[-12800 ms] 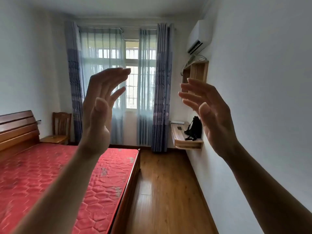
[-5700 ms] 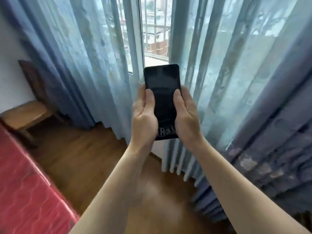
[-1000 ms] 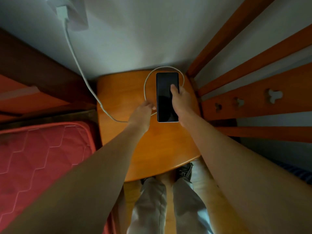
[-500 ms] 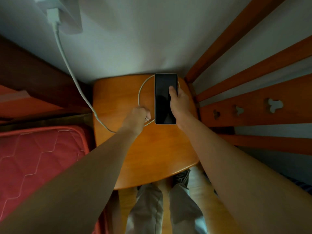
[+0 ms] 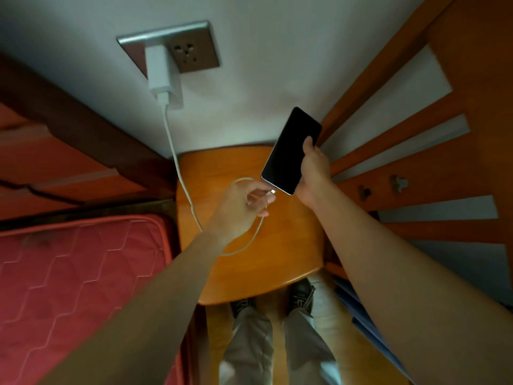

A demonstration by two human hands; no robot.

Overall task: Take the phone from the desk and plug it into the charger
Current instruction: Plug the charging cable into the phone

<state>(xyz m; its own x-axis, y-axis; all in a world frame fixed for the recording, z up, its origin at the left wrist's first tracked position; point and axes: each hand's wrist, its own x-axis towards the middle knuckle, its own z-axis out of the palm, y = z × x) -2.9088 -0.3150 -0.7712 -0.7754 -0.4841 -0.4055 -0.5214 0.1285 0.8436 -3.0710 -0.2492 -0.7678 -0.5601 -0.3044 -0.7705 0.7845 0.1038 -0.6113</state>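
A black phone (image 5: pixel 291 150) with a dark screen is tilted above the wooden chair seat (image 5: pixel 244 262), held along its right edge by my right hand (image 5: pixel 315 169). My left hand (image 5: pixel 243 207) pinches the plug end of a white charging cable (image 5: pixel 177 162). The metal tip sits just short of the phone's lower corner, a small gap apart. The cable runs up to a white charger block (image 5: pixel 159 69) plugged into a grey wall socket (image 5: pixel 191 51), and loops over the seat below my left hand.
The chair's orange wooden back (image 5: pixel 416 173) rises on the right against the white wall. A red quilted mattress (image 5: pixel 75 273) and dark wooden headboard (image 5: pixel 69 129) lie to the left. My legs and shoes (image 5: pixel 301 297) stand at the seat's front edge.
The phone has been lifted off the chair seat and tilted. My left hand has picked up the cable end and brought it to the phone's lower edge. The camera view shifted up toward the socket.
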